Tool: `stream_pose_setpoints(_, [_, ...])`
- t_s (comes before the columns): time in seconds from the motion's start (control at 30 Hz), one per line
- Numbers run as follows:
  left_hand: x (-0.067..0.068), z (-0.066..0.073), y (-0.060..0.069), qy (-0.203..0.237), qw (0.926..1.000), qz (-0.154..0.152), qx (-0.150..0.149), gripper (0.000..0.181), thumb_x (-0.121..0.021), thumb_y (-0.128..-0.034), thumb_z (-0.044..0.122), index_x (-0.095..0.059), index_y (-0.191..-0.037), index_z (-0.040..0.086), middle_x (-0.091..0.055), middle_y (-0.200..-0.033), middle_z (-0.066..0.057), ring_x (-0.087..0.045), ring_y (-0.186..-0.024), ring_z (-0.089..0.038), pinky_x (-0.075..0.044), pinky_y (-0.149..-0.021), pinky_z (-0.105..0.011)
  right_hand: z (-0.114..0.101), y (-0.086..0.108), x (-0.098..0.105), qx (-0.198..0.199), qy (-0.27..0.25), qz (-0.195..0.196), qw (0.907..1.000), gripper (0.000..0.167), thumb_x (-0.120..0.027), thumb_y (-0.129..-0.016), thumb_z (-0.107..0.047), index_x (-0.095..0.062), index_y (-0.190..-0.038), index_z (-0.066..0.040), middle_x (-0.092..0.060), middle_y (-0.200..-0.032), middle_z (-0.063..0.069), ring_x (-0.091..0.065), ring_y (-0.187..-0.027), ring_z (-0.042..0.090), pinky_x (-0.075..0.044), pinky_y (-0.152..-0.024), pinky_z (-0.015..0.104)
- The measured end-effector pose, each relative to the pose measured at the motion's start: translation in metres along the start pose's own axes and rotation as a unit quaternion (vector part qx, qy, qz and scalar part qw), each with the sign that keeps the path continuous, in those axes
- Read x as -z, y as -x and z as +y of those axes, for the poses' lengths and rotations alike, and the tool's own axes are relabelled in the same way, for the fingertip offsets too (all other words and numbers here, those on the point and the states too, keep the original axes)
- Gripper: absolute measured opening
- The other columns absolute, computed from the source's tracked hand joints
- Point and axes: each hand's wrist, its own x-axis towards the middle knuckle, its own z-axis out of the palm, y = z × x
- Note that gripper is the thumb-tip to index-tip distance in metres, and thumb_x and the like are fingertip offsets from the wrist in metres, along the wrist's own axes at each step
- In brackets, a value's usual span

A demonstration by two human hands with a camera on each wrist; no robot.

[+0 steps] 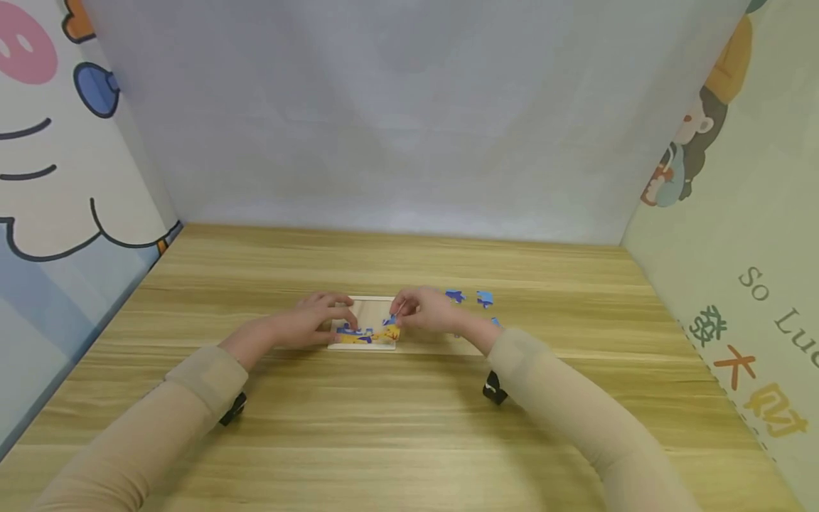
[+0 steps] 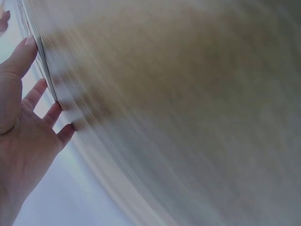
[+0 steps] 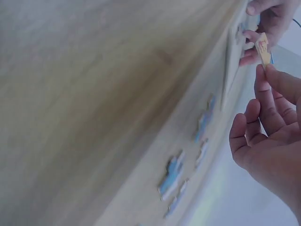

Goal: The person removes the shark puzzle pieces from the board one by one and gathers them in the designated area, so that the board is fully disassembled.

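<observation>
Holding a jigsaw piece (image 3: 264, 49) between thumb and index finger, the right hand (image 1: 425, 311) works over the right side of a shallow, pale-rimmed puzzle tray (image 1: 367, 313). The held piece is yellow with reddish marks and a touch of blue; whether it touches the tray or the pieces beside it cannot be told. The right hand's other fingers are loosely bent.

The left hand (image 1: 313, 320) lies across the tray's left side, fingers spread and relaxed, with the index finger reaching in over the pieces and the thumb at the edge nearer the person.

Inside the tray, blue and yellow fitted pieces (image 1: 354, 336) run along the near side, yellow lowest and blue above. Beyond them, towards the far rim, the pale wooden base shows.

The tray sits flat on a wood-grain counter (image 1: 358, 441), near its middle. To its right, outside the rim, loose jigsaw pieces (image 1: 484, 299) in blue tones lie apart from one another, some partly hidden by the right hand and wrist. Long beige sleeves (image 1: 557, 398) cover both forearms. Behind the counter hangs a plain pale backdrop (image 1: 397, 128), with cartoon-printed panels (image 1: 755, 235) at either side.
</observation>
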Motion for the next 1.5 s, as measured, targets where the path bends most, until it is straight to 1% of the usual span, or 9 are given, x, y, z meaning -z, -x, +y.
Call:
stream_pose_setpoints(0.13, [0.000, 0.002, 0.001, -0.001, 1.0000, 0.003, -0.004, 0.024, -0.060, -0.0933, 0.024, -0.058, -0.116, 0.028, -0.034, -0.148, -0.014, -0.026, -0.134, -0.044, -0.020, -0.101, -0.070, -0.003, 0.011, 0.015, 0.007, 0.005, -0.008, 0.9999, 0.013, -0.065, -0.090, -0.013, -0.065, -0.102, -0.011, -0.069, -0.091, 0.000, -0.063, -0.085, 0.011, -0.051, -0.070, 0.026])
stream_pose_setpoints(0.43, [0.000, 0.001, 0.001, -0.002, 1.0000, 0.003, -0.008, 0.025, -0.061, -0.0927, 0.023, -0.057, -0.116, 0.029, -0.034, -0.148, -0.015, -0.025, -0.134, -0.045, -0.018, -0.103, -0.069, -0.002, 0.037, 0.047, 0.031, 0.026, -0.009, 0.9991, 0.011, -0.066, -0.088, -0.010, -0.065, -0.099, -0.008, -0.069, -0.086, 0.000, -0.064, -0.081, 0.010, -0.051, -0.074, 0.026])
stream_pose_setpoints(0.7, [-0.001, -0.001, 0.001, 0.006, 1.0000, 0.004, -0.004, 0.024, -0.061, -0.0929, 0.022, -0.058, -0.116, 0.028, -0.034, -0.147, -0.015, -0.025, -0.133, -0.046, -0.019, -0.102, -0.070, -0.001, 0.065, 0.074, 0.018, 0.003, -0.017, 0.9997, 0.012, -0.065, -0.089, -0.009, -0.064, -0.101, -0.006, -0.068, -0.091, 0.004, -0.063, -0.086, 0.015, -0.051, -0.076, 0.030])
stream_pose_setpoints(0.83, [-0.001, 0.000, 0.001, 0.005, 1.0000, -0.001, -0.003, 0.024, -0.060, -0.0937, 0.024, -0.058, -0.117, 0.028, -0.033, -0.148, -0.014, -0.025, -0.134, -0.044, -0.021, -0.101, -0.069, 0.005, 0.078, 0.085, 0.020, 0.011, -0.012, 0.9997, 0.012, -0.065, -0.089, -0.008, -0.065, -0.100, -0.004, -0.068, -0.090, 0.005, -0.064, -0.085, 0.018, -0.050, -0.073, 0.030])
stream_pose_setpoints(1.03, [-0.001, 0.001, 0.001, 0.010, 0.9999, -0.010, 0.004, 0.023, -0.058, -0.0945, 0.026, -0.057, -0.117, 0.029, -0.031, -0.149, -0.013, -0.023, -0.135, -0.043, -0.020, -0.102, -0.069, 0.021, 0.096, 0.092, 0.005, 0.022, -0.022, 0.9995, 0.013, -0.066, -0.088, -0.008, -0.065, -0.100, -0.004, -0.068, -0.088, 0.004, -0.064, -0.083, 0.018, -0.051, -0.071, 0.028])
stream_pose_setpoints(1.17, [0.000, 0.001, 0.001, 0.008, 0.9999, -0.011, 0.005, 0.023, -0.058, -0.0947, 0.026, -0.057, -0.117, 0.029, -0.031, -0.149, -0.013, -0.023, -0.135, -0.044, -0.020, -0.102, -0.069, 0.032, 0.105, 0.094, -0.005, 0.040, -0.032, 0.9987, 0.011, -0.066, -0.088, -0.008, -0.065, -0.100, -0.006, -0.068, -0.086, 0.001, -0.064, -0.082, 0.018, -0.052, -0.071, 0.028])
stream_pose_setpoints(1.3, [0.000, 0.001, 0.001, 0.006, 0.9999, -0.009, 0.006, 0.023, -0.058, -0.0947, 0.025, -0.057, -0.117, 0.029, -0.031, -0.149, -0.013, -0.023, -0.135, -0.043, -0.020, -0.102, -0.069, 0.045, 0.112, 0.093, -0.021, 0.057, -0.036, 0.9975, 0.012, -0.066, -0.088, -0.008, -0.065, -0.099, -0.006, -0.068, -0.086, -0.001, -0.064, -0.083, 0.015, -0.052, -0.074, 0.028])
stream_pose_setpoints(1.37, [0.000, 0.001, 0.001, 0.006, 0.9999, -0.010, 0.007, 0.023, -0.058, -0.0947, 0.025, -0.057, -0.117, 0.029, -0.031, -0.149, -0.013, -0.022, -0.135, -0.043, -0.020, -0.102, -0.069, 0.052, 0.114, 0.092, -0.022, 0.061, -0.038, 0.9972, 0.012, -0.066, -0.088, -0.008, -0.065, -0.100, -0.005, -0.069, -0.087, 0.000, -0.065, -0.084, 0.014, -0.052, -0.076, 0.029])
stream_pose_setpoints(1.5, [0.000, 0.002, 0.001, 0.010, 0.9999, -0.013, 0.005, 0.023, -0.058, -0.0947, 0.025, -0.057, -0.117, 0.029, -0.031, -0.149, -0.014, -0.022, -0.135, -0.044, -0.019, -0.102, -0.070, 0.067, 0.118, 0.087, -0.024, 0.054, -0.039, 0.9974, 0.013, -0.067, -0.087, -0.007, -0.066, -0.099, -0.003, -0.069, -0.088, 0.002, -0.065, -0.083, 0.014, -0.052, -0.077, 0.029])
